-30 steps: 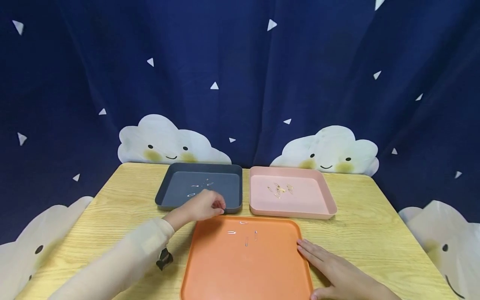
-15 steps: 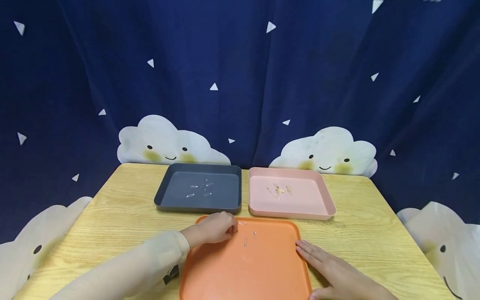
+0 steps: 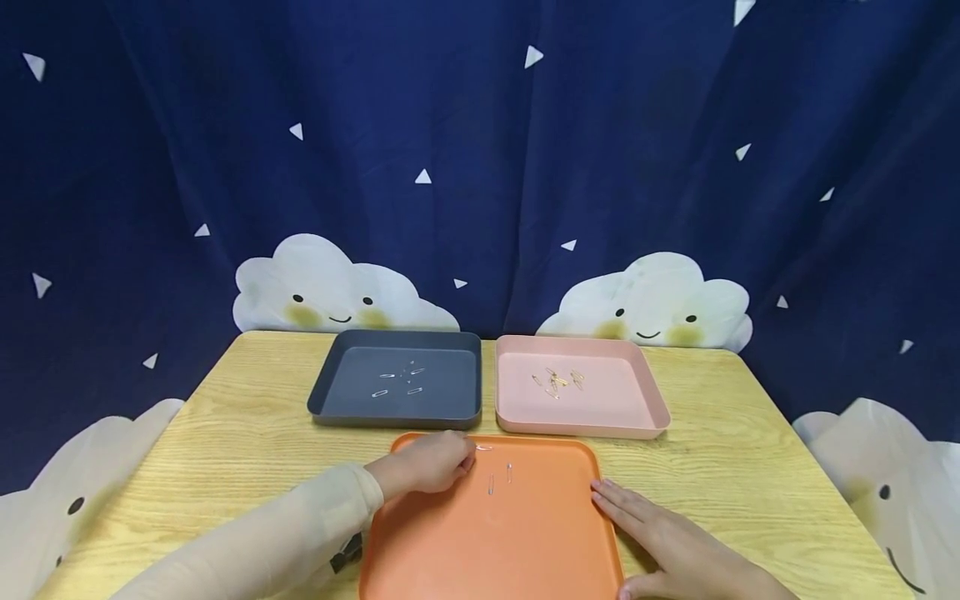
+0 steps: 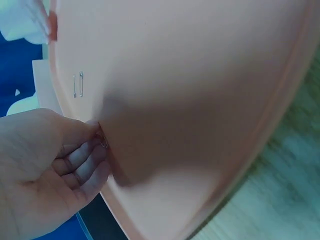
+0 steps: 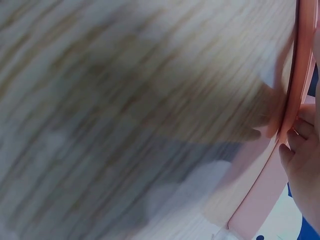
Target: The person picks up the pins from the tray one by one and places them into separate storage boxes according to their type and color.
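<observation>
My left hand point(image 3: 433, 462) is at the far left part of the orange tray point(image 3: 495, 542), thumb and fingers pinched together. In the left wrist view a silver safety pin point(image 4: 104, 142) shows at the fingertips of that hand. One silver safety pin point(image 3: 484, 448) lies just beyond the fingers near the far rim. Two more lie side by side, a left safety pin point(image 3: 491, 485) and a right safety pin point(image 3: 509, 472). My right hand point(image 3: 667, 546) rests with straight fingers along the tray's right rim, the thumb by the rim nearer me.
Behind the orange tray stand a dark grey tray point(image 3: 322, 400) with several silver safety pins point(image 3: 415, 391) and a pink tray point(image 3: 622, 408) with several gold ones. All sit on a wooden table point(image 3: 255, 417) before a blue curtain point(image 3: 480, 125) with clouds.
My left hand has moved from the front rim of the grey tray to the orange tray, covering where a silver pin lay. One more silver pin shows in the grey tray. The right hand stays.
</observation>
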Demonstrator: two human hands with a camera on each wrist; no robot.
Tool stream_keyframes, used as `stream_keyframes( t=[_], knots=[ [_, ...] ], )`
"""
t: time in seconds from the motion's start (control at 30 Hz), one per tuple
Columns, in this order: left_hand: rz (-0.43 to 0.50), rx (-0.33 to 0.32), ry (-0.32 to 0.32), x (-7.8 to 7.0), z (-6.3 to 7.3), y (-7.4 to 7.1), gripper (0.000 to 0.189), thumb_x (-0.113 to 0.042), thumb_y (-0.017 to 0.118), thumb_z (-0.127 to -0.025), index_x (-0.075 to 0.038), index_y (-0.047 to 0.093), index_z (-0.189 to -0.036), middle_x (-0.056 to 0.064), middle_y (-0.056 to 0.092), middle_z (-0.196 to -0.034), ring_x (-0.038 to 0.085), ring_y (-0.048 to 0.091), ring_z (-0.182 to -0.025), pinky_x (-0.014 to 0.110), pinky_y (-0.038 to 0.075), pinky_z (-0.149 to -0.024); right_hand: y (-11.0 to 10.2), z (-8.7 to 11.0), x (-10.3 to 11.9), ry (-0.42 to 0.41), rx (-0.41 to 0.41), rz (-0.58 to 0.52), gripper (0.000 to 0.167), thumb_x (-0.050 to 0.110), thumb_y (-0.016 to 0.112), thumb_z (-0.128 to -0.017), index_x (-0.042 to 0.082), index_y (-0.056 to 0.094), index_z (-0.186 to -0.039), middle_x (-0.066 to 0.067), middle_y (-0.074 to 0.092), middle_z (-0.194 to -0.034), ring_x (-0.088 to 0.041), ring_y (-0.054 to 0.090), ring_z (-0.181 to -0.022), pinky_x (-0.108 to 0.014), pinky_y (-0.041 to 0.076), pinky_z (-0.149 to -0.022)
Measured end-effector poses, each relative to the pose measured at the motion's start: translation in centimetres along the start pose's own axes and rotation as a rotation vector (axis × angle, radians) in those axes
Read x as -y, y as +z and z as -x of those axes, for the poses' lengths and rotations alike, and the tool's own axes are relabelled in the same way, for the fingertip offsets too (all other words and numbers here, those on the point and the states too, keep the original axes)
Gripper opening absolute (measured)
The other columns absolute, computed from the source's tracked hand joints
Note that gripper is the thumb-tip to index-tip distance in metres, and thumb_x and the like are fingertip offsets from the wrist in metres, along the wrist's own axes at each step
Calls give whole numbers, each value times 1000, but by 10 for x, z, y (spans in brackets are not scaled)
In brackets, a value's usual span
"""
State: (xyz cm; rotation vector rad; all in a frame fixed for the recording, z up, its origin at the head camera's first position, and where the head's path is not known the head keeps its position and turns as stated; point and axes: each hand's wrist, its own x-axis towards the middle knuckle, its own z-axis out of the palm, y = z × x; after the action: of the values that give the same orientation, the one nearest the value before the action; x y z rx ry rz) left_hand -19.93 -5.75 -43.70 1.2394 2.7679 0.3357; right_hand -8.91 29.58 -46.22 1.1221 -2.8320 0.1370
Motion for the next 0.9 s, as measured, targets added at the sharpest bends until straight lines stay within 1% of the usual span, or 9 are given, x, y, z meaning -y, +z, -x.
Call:
stream_keyframes(
  t=[0.1, 0.27, 0.43, 0.6, 0.67, 0.7, 0.77, 0.83, 0.9],
  knots=[
    [55, -20, 6, 2, 1, 0, 17, 0, 62, -84, -11, 58, -70, -6, 49, -65, 4, 41, -63, 14, 36, -57, -1, -1, 1, 5, -1, 0, 98, 71, 58, -75, 17, 30, -152, 1, 35, -157, -12, 39, -140, -27, 50, -100],
    [282, -61, -3, 8, 1, -5, 14, 3, 65, -81, -7, 61, -72, -1, 59, -65, 0, 44, -61, 12, 39, -58, -1, -2, 1, 0, -7, -6, 99, 72, 58, -74, 16, 31, -151, 1, 36, -156, -15, 40, -139, -33, 52, -97],
    [496, -28, -96, 16, 0, -12, 2, 1, 69, -81, -2, 69, -82, 7, 70, -74, -3, 53, -66, 12, 46, -63, 0, -1, 1, -12, -22, -6, 99, 71, 59, -74, 15, 31, -151, -1, 36, -156, -17, 40, -139, -32, 51, -98],
    [684, -9, -201, 23, 0, -15, 10, -1, 68, -83, 3, 74, -90, 17, 73, -78, 3, 59, -64, 15, 48, -61, -1, -1, 1, 6, 0, -31, 98, 70, 59, -75, 17, 30, -152, 0, 35, -157, -14, 38, -140, -33, 52, -98],
    [760, -9, -245, 26, 1, -16, 11, -1, 68, -83, 5, 73, -91, 20, 73, -79, 6, 61, -64, 17, 49, -60, -1, -1, 1, 8, 2, -38, 97, 69, 59, -75, 17, 30, -152, 1, 35, -157, -13, 38, -140, -30, 51, -99],
    [792, -10, -263, 27, 2, -16, 12, -2, 68, -83, 5, 73, -92, 20, 72, -78, 8, 62, -65, 18, 51, -61, 0, 0, 1, 6, -1, -42, 97, 69, 60, -76, 17, 30, -152, 0, 35, -157, -13, 38, -141, -26, 49, -101],
    [846, -11, -294, 31, 3, -17, 14, -2, 66, -84, 7, 72, -94, 21, 72, -79, 9, 63, -65, 21, 53, -62, 0, 0, 1, -1, 0, -53, 97, 68, 60, -76, 17, 29, -152, 0, 34, -157, -11, 37, -142, -15, 36, -110],
    [892, -10, -325, 35, 4, -19, 16, -2, 65, -85, 9, 71, -96, 21, 72, -81, 9, 65, -67, 24, 57, -66, 1, 1, 0, -14, -17, -45, 97, 68, 60, -76, 16, 30, -152, -1, 35, -157, -12, 37, -142, -6, 23, -112],
    [924, -4, -341, 39, 5, -21, 18, -2, 63, -86, 11, 69, -98, 20, 73, -82, 10, 66, -68, 28, 59, -70, 1, 1, 0, -19, -23, -40, 97, 68, 60, -76, 16, 30, -152, -1, 35, -157, -13, 38, -141, -5, 21, -112]
  ],
)
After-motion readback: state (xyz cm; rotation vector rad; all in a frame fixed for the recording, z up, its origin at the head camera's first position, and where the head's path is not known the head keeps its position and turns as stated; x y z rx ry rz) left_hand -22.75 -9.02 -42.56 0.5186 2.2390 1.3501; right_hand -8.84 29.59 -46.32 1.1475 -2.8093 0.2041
